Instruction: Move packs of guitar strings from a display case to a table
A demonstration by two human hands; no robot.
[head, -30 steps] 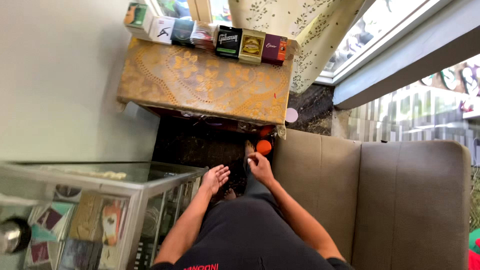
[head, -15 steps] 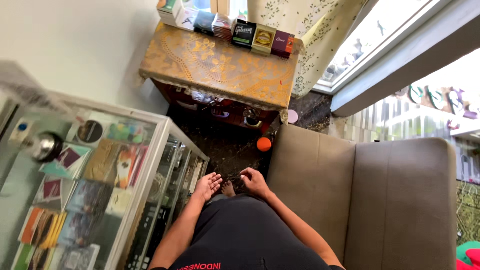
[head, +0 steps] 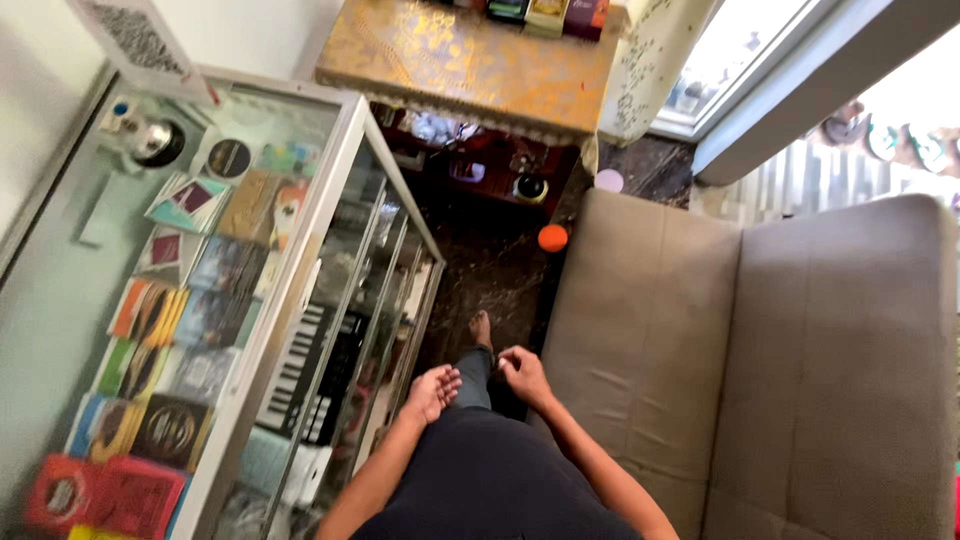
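Display case [head: 250, 300]: glass-topped, far left, with flat colourful packets under the lid; more of it shows now than a second ago, as the view has swung left and down.
Keyboard [head: 305, 375]: a small one on a shelf inside the case, seen through the side glass.
Left hand [head: 432, 390]: empty, palm up and fingers loosely spread, in front of the dark-clothed body, just beside the case's edge; it sits lower and closer to the body than before.
Foot [head: 482, 328]: bare, on the dark floor between case and sofa.
Right hand [head: 522, 372]: fingers curled in loosely; I cannot tell whether anything small is pinched in them. It has pulled back from the floor.
Orange ball [head: 553, 238]: on the floor by the sofa's corner, well apart from both hands, where it lay earlier.
Table [head: 470, 60]: gold-clothed, at the top, boxes along its far edge.
Sofa [head: 760, 350]: beige, filling the right.
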